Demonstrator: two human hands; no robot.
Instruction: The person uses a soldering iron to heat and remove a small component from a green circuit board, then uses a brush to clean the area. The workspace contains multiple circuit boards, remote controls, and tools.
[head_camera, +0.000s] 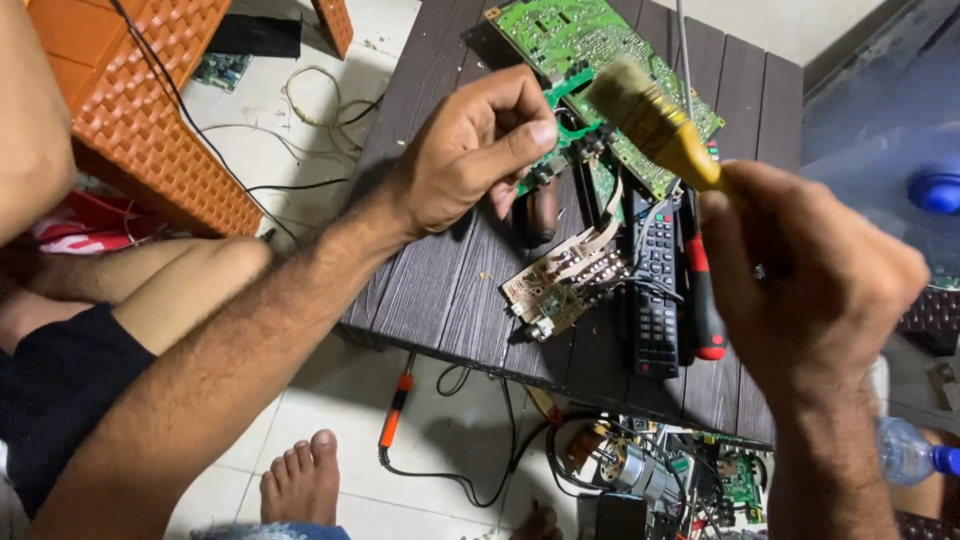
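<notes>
My right hand (810, 280) grips the yellow handle of a paintbrush (655, 120), its pale bristles pointing up-left over a green circuit board (590, 50). My left hand (480, 150) pinches a small green circuit board (565, 150) by its edge, just left of the bristles. Both hands hover above a dark slatted table (440, 280). A small brown circuit board (560, 280) with wires lies on the table below them.
A black remote control (655, 290) and a red-and-black screwdriver (703, 300) lie side by side on the table. An orange woven stool (150, 110) stands at left. Cables, a soldering iron (395, 405), more boards and parts litter the tiled floor. A plastic bottle (910, 450) sits at right.
</notes>
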